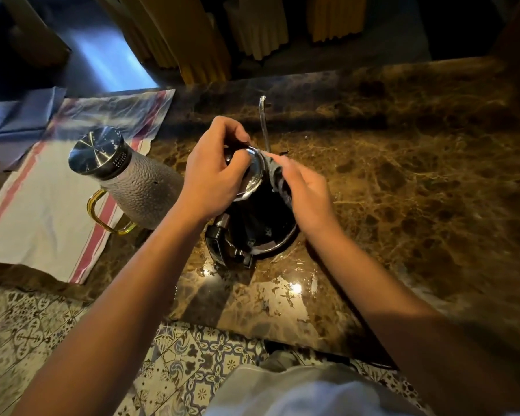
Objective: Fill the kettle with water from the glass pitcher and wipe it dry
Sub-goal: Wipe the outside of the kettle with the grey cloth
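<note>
Far left: striped towel [36, 211] flat on the marble counter [403, 181], glass pitcher [132, 181] standing on its right edge, metal lid on, amber handle toward the camera. Left hand [213, 172] curled over the top of the kettle [252, 217], fingers gripping the lid [252, 172] area. Kettle sits mid-counter, black body, thin gooseneck spout [263, 124] pointing away, handle toward the camera. Right hand [306, 193] pinching a bunched grey cloth [278, 178] against the kettle's upper right side, just beside the lid. Wet patches glint on the counter in front of the kettle.
</note>
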